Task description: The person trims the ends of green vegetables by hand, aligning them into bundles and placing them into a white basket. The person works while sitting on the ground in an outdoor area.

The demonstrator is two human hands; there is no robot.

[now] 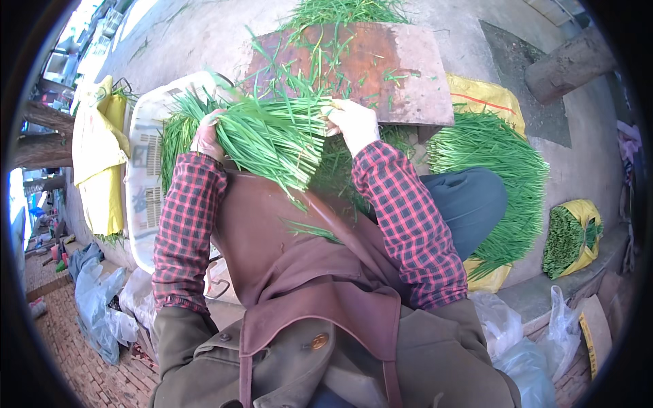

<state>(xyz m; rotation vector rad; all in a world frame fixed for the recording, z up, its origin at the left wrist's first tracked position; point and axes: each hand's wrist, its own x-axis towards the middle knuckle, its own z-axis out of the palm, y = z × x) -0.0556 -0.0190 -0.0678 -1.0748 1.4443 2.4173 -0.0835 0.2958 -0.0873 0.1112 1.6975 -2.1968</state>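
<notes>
My left hand (208,135) grips a thick bunch of garlic chives (275,135) by its leafy side, above my lap. The bunch's pale stalk ends face right. At those ends, the curled fingers of my right hand (352,122) pinch at the upper stalks; the fingertips are partly hidden. Beneath the bunch lies a brown apron (255,219) with a few loose blades (314,230) on it. A white plastic basket (145,117) stands left of my left hand, with more chives (173,148) heaped at its inner side.
A stained board (418,66) with scattered blades stands ahead, and more chives (352,11) lie behind it. At right, a large chive pile (505,168) rests on yellow sacking (492,102). A wrapped bundle (569,237), plastic bags (530,362), a yellow sack (102,158) and a post (569,66) surround me.
</notes>
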